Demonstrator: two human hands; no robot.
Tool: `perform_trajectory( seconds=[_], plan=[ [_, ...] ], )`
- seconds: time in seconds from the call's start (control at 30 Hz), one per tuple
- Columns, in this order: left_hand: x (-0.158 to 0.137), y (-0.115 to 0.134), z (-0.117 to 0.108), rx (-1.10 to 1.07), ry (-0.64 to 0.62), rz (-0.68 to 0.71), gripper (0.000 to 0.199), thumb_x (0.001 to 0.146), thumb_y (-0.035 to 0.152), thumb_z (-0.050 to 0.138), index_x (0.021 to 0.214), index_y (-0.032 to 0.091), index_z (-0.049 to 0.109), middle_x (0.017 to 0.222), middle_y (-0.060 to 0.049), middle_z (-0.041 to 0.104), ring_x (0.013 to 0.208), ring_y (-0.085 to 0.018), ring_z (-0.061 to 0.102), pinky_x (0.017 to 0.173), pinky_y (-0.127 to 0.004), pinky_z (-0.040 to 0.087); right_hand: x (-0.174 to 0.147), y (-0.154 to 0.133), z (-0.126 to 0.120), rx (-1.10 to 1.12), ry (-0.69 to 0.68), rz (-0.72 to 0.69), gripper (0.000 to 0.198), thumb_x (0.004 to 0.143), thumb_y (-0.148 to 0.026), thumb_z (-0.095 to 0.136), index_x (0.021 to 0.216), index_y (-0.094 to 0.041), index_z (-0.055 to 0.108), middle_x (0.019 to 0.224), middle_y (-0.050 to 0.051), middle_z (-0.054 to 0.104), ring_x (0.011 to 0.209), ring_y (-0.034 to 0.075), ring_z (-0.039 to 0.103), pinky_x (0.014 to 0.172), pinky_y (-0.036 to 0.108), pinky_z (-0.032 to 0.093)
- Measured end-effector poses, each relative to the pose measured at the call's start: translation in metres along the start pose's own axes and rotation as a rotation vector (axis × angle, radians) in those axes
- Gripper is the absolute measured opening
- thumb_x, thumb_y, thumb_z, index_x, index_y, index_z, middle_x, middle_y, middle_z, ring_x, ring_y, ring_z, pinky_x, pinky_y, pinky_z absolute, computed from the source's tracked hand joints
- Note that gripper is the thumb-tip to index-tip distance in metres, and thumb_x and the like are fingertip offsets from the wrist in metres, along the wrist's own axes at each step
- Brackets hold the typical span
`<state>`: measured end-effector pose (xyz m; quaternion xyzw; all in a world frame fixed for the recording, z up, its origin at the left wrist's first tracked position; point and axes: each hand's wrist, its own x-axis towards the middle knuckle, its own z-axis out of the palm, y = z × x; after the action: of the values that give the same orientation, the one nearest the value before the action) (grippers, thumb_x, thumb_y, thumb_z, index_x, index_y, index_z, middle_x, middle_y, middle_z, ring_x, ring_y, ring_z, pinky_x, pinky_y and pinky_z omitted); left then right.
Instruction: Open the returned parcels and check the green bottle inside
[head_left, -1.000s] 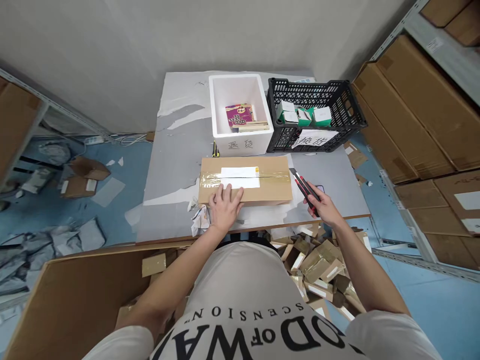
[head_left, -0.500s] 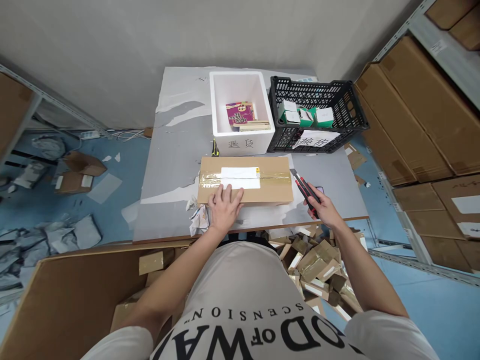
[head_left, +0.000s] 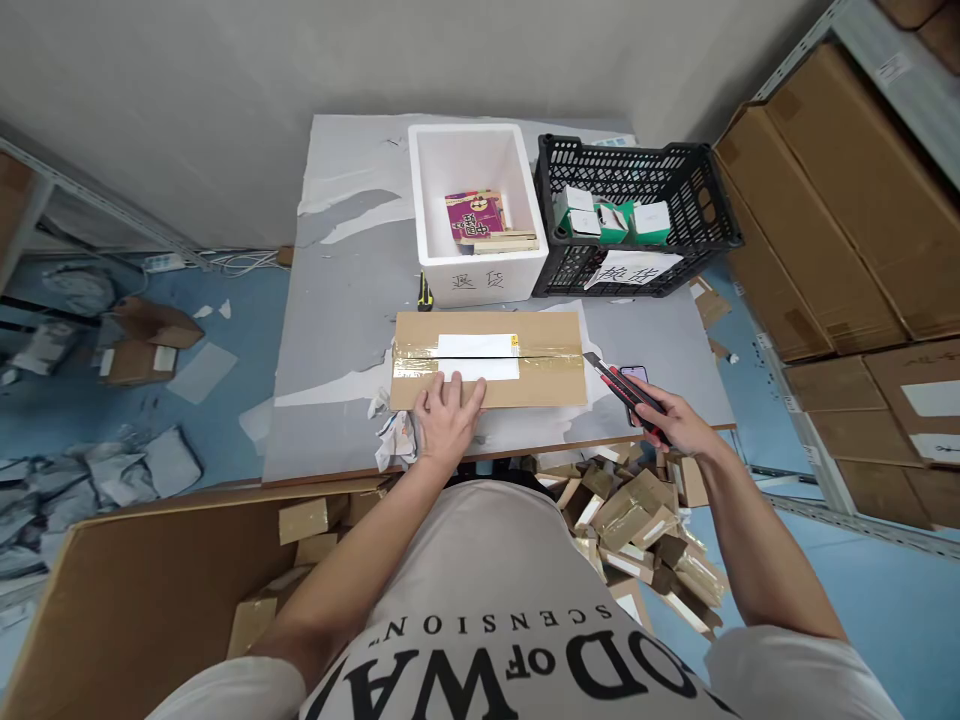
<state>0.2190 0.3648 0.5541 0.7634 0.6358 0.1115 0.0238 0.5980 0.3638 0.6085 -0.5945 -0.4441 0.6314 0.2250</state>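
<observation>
A taped cardboard box (head_left: 555,340) lies lengthwise on the table, with a white label (head_left: 478,346) across its top seam. Along the seam runs a dark slit that passes through the label and the clear tape. My left hand (head_left: 448,415) rests on the box's near left part, fingers spread. In my right hand (head_left: 679,422) is a red and black box cutter (head_left: 630,392), its blade pointing at the box's right end. Beneath the cutter, a phone (head_left: 634,374) lies partly covered on the table.
Behind the box stand a white foam bin (head_left: 480,278) holding books and a black plastic crate (head_left: 637,160) with green-white cartons. Crumpled paper (head_left: 395,440) lies by my left wrist. A large open carton (head_left: 165,580) and a heap of empty boxes (head_left: 645,520) sit below the table's front edge.
My right hand has moved right and slightly nearer me with the box cutter, uncovering more of the phone. The dark slit along the box's seam shows more clearly. My left hand stays on the box.
</observation>
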Motion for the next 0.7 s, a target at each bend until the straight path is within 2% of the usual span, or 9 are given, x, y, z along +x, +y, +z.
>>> perform_trajectory(
  seconds=[0.13,0.27,0.33,0.43,0.57,0.63,0.7],
  plan=[
    [0.003,0.002,-0.001,-0.040,-0.017,-0.032,0.046,0.090,0.037,0.049,0.136,0.036,0.049,0.145,-0.013,0.045,0.135,-0.040,0.033,0.100,-0.059,0.024,-0.010,0.014,0.010,0.034,-0.052,0.040,0.074,0.083,-0.046,0.064,0.148,-0.029,0.032,0.068,-0.004,0.054,0.036,0.005,0.043,0.031,0.019,0.033],
    [0.006,0.001,0.000,-0.060,-0.020,-0.036,0.047,0.090,0.038,0.049,0.137,0.036,0.047,0.146,-0.013,0.043,0.136,-0.039,0.032,0.102,-0.060,0.021,-0.017,0.027,0.025,0.114,-0.005,0.023,0.071,0.084,-0.046,0.063,0.146,-0.028,0.034,0.068,-0.003,0.055,0.036,0.005,0.042,0.031,0.019,0.030],
    [0.006,0.000,0.000,-0.065,-0.018,-0.030,0.048,0.090,0.038,0.049,0.137,0.036,0.047,0.146,-0.013,0.043,0.136,-0.039,0.031,0.102,-0.060,0.021,-0.022,0.028,0.023,0.144,-0.008,0.037,0.071,0.084,-0.045,0.063,0.147,-0.029,0.034,0.071,-0.003,0.057,0.036,0.005,0.042,0.031,0.019,0.029],
    [0.006,-0.001,-0.001,-0.070,-0.011,-0.021,0.048,0.090,0.038,0.049,0.138,0.035,0.047,0.146,-0.013,0.043,0.136,-0.039,0.031,0.102,-0.060,0.021,-0.035,0.031,0.007,0.176,-0.007,0.066,0.073,0.083,-0.044,0.065,0.147,-0.028,0.033,0.072,-0.001,0.059,0.036,0.006,0.041,0.031,0.020,0.030],
    [0.006,-0.001,-0.004,-0.065,-0.006,-0.005,0.048,0.091,0.038,0.048,0.138,0.034,0.046,0.147,-0.014,0.041,0.136,-0.040,0.031,0.101,-0.061,0.021,-0.048,0.047,-0.016,0.216,0.185,-0.021,0.079,0.081,-0.045,0.064,0.149,-0.029,0.028,0.075,0.000,0.062,0.038,0.009,0.043,0.030,0.022,0.031],
    [0.007,-0.001,-0.006,-0.067,-0.007,0.004,0.049,0.091,0.039,0.048,0.139,0.033,0.046,0.147,-0.015,0.041,0.136,-0.041,0.031,0.101,-0.061,0.021,-0.042,0.058,-0.015,0.214,0.299,-0.074,0.079,0.082,-0.049,0.060,0.150,-0.028,0.026,0.078,0.001,0.062,0.041,0.010,0.046,0.033,0.023,0.035],
    [0.006,-0.001,-0.008,-0.079,-0.004,0.014,0.049,0.090,0.040,0.048,0.139,0.032,0.046,0.148,-0.016,0.040,0.136,-0.041,0.030,0.101,-0.061,0.021,-0.025,0.070,-0.004,0.148,0.419,-0.086,0.075,0.085,-0.052,0.051,0.150,-0.028,0.024,0.082,0.002,0.063,0.044,0.012,0.049,0.037,0.025,0.039]
  ],
)
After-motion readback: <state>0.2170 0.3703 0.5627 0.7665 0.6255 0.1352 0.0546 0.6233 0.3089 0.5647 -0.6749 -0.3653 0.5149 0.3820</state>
